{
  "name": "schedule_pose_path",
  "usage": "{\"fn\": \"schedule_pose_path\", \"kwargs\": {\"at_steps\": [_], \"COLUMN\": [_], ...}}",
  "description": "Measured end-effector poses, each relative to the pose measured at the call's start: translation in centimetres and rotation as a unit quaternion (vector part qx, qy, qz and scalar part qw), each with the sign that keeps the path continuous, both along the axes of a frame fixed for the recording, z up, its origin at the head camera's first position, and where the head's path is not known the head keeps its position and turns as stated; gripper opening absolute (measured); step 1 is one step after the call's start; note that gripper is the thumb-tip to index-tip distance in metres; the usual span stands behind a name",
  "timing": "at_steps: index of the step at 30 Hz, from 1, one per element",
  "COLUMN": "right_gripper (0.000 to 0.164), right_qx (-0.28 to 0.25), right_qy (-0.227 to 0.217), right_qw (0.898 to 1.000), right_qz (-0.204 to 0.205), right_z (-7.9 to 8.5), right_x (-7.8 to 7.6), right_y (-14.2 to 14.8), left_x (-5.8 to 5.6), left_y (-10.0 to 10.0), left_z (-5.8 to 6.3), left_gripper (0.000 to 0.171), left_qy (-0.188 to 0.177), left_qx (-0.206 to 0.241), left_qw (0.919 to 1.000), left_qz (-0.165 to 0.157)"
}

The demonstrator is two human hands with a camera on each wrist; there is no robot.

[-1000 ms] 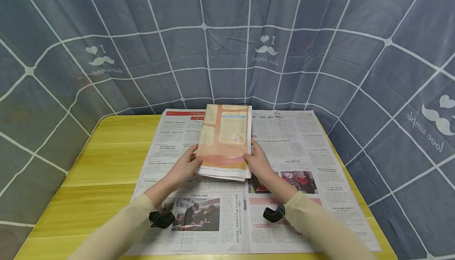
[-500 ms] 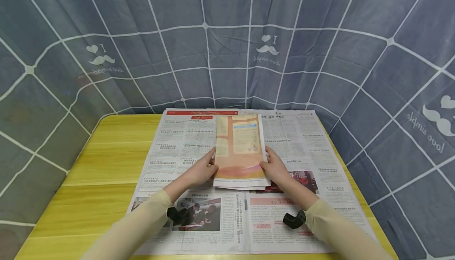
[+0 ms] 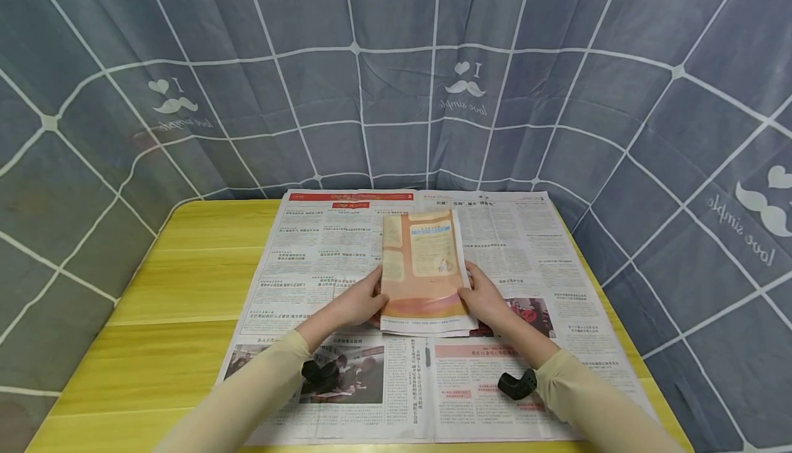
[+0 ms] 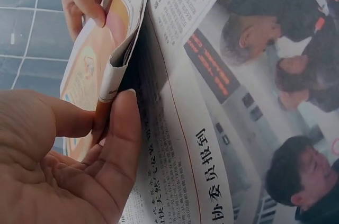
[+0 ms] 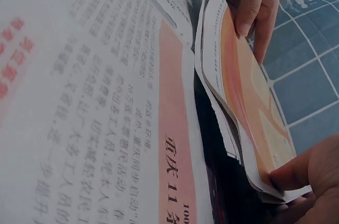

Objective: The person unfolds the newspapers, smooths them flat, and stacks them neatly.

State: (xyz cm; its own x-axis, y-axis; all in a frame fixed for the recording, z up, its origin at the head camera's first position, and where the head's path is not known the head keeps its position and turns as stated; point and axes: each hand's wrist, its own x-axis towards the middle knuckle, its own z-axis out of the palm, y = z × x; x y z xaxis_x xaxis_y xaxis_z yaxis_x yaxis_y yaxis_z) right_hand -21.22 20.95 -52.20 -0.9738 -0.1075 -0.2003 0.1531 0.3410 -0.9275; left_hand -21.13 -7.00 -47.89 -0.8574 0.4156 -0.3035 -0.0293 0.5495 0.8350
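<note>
A folded newspaper (image 3: 427, 267), printed in orange with pale text boxes, is held between my two hands over the spread newspaper (image 3: 322, 288). My left hand (image 3: 361, 300) pinches its left edge, the thumb on top and the other fingers beneath. On the opposite edge my right hand (image 3: 485, 298) grips it the same way. Several layers show along the near edge of the folded newspaper (image 5: 233, 91) in the right wrist view. A dark gap lies under that edge there. Seen from the left wrist, the left hand (image 4: 69, 155) partly covers the folded paper's corner.
Yellow wood-patterned tabletop (image 3: 185, 288) shows to the left of the spread newspaper. A grey-blue curtain (image 3: 396, 82) with white grid lines hangs behind the table and along its sides. Each wrist wears a small black camera (image 3: 517, 384).
Both hands have carried the folded newspaper to the right and toward the person. Its tilt has changed, with the top now leaning slightly left. The grip is the same.
</note>
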Motion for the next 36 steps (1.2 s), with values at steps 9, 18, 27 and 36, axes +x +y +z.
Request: {"fn": "schedule_pose_path", "kwargs": {"at_steps": [9, 18, 27, 36], "right_gripper": [0.063, 0.067, 0.070, 0.067], "right_qx": [0.015, 0.045, 0.080, 0.033], "right_qy": [0.006, 0.026, 0.055, 0.067], "right_qw": [1.000, 0.999, 0.995, 0.997], "right_qz": [0.001, -0.011, -0.017, -0.012], "right_z": [-0.1, -0.4, 0.1, 0.4], "right_x": [0.1, 0.2, 0.5, 1.5], "right_y": [0.0, -0.1, -0.2, -0.4], "left_x": [0.5, 0.8, 0.3, -0.2], "left_y": [0.2, 0.0, -0.5, -0.9], "left_z": [0.2, 0.3, -0.2, -0.6], "left_gripper": [0.072, 0.070, 0.072, 0.072], "left_qy": [0.095, 0.227, 0.238, 0.222], "left_qx": [-0.161, -0.293, -0.335, -0.339], "left_qw": [0.9818, 0.9228, 0.8951, 0.8953], "left_qz": [-0.031, -0.105, -0.174, -0.186]}}
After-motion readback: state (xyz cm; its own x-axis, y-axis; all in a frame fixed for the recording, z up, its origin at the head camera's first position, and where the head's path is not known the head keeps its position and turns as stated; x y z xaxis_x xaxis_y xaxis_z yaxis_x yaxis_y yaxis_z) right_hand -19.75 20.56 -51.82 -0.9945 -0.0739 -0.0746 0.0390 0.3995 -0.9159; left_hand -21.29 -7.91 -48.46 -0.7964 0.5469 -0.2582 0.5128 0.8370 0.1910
